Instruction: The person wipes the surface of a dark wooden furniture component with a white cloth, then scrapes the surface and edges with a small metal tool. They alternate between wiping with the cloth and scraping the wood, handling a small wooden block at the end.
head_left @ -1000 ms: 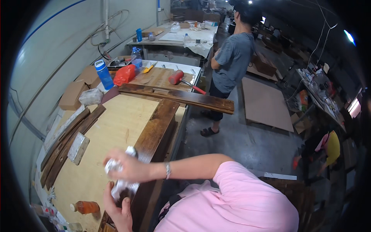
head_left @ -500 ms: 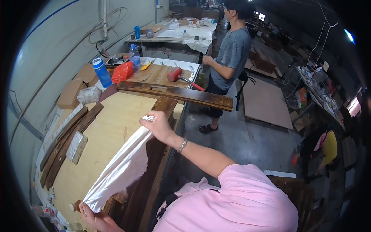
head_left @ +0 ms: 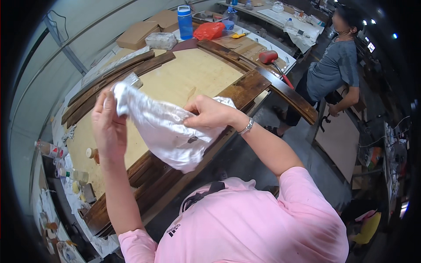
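A white cloth (head_left: 164, 129) with brown stains hangs spread between both of my hands above the workbench. My left hand (head_left: 106, 125) grips its upper left corner. My right hand (head_left: 209, 112) pinches the cloth's upper right edge; a watch sits on that wrist. Below the cloth lies a light plywood panel (head_left: 184, 76) framed by dark stained wooden boards (head_left: 245, 87).
Another person in a grey shirt (head_left: 333, 70) stands at the bench's far right. A red mallet (head_left: 268, 57), a red bag (head_left: 209, 30), a blue bottle (head_left: 185, 16) and cardboard boxes (head_left: 137, 34) lie at the far end. Small bottles (head_left: 50, 150) stand at the left.
The cloth went from bunched to stretched long, and is now held up spread between both hands. The view has swung so the bench sits higher and nearer.
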Available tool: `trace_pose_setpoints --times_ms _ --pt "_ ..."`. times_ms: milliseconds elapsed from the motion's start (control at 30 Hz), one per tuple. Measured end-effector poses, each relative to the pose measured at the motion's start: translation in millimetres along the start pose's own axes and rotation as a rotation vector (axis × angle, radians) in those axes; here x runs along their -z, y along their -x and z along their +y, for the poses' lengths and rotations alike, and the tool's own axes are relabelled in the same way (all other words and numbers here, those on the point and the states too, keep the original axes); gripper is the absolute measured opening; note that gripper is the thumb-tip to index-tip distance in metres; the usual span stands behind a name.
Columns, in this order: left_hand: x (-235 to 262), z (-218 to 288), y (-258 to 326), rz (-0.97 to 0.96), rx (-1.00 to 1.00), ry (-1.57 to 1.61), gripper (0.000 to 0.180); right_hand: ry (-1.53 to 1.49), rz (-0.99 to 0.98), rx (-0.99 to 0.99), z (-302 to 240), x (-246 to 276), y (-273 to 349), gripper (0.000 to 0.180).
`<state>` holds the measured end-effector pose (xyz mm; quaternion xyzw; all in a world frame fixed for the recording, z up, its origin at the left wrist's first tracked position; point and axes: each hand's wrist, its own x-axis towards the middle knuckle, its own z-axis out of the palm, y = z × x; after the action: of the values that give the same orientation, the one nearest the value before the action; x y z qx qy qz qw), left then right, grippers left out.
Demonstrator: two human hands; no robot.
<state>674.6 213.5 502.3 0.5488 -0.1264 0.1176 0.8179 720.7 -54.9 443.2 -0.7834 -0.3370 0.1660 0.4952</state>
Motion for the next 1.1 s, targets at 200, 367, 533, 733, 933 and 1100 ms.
trace_pose_setpoints --times_ms 200,367,533,733,933,1100 --pt "14 -22 31 -0.094 0.183 -0.558 0.076 -1.042 0.093 -0.005 -2 -4 -7 0.029" --pt "-2 -55 52 -0.306 0.204 -0.675 0.059 -1.114 0.047 0.035 -5 -15 -17 0.029" --pt "12 -67 60 -0.147 0.380 -0.249 0.032 -1.030 0.105 0.028 -1 -9 -16 0.030" --pt "-1 -66 59 -0.099 0.445 -0.013 0.033 -0.828 0.277 0.006 -13 -57 1 0.073" --pt "20 -27 94 -0.451 0.287 -0.720 0.048 -1.178 0.581 0.085 14 -6 26 0.032" --pt "48 -32 115 -0.492 0.076 -1.294 0.047 -0.282 0.511 0.004 10 -3 41 0.021"
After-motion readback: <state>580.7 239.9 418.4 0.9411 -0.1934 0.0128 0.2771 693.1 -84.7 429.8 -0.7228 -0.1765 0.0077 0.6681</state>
